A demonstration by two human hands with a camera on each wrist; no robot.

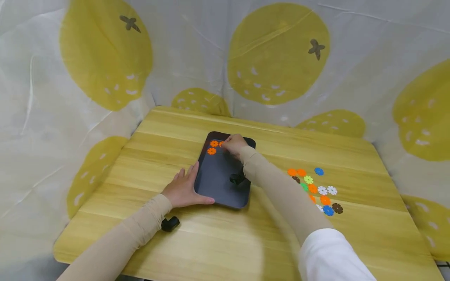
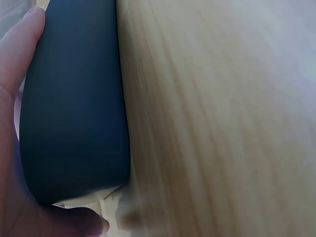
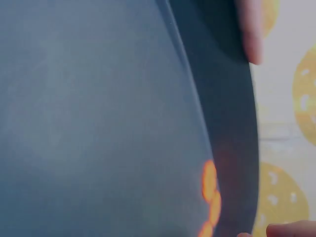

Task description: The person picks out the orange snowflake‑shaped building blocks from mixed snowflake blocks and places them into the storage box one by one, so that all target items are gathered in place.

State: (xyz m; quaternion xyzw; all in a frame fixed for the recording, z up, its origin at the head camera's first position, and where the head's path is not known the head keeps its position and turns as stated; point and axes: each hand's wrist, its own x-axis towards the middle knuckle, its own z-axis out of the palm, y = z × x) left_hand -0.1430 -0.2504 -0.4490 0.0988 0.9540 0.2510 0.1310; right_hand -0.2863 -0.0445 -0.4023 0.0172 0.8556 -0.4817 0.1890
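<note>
A dark grey tray (image 1: pixel 221 179) lies lengthwise on the wooden table. My left hand (image 1: pixel 183 190) spans its near left corner, fingers along the side and thumb (image 2: pixel 81 220) at the near edge. Over the tray's far end, my right hand (image 1: pixel 234 144) has its fingers bent down, pinching an orange flower-shaped disc (image 1: pixel 221 144) partly hidden by the fingertips. Beside it, near the far left corner, lie two more orange discs, one upper (image 1: pixel 214 143) and one lower (image 1: pixel 211 151). Orange discs (image 3: pixel 210 180) also show along the tray's rim in the right wrist view.
Right of the tray, several loose flower-shaped discs are scattered on the table (image 1: pixel 369 218): orange, blue (image 1: pixel 319 171), white (image 1: pixel 332 190), green, yellow (image 1: pixel 308 179) and brown (image 1: pixel 337 208). A fruit-patterned curtain (image 1: pixel 197 47) hangs behind. Black wrist cameras (image 1: pixel 170 224) sit under both wrists.
</note>
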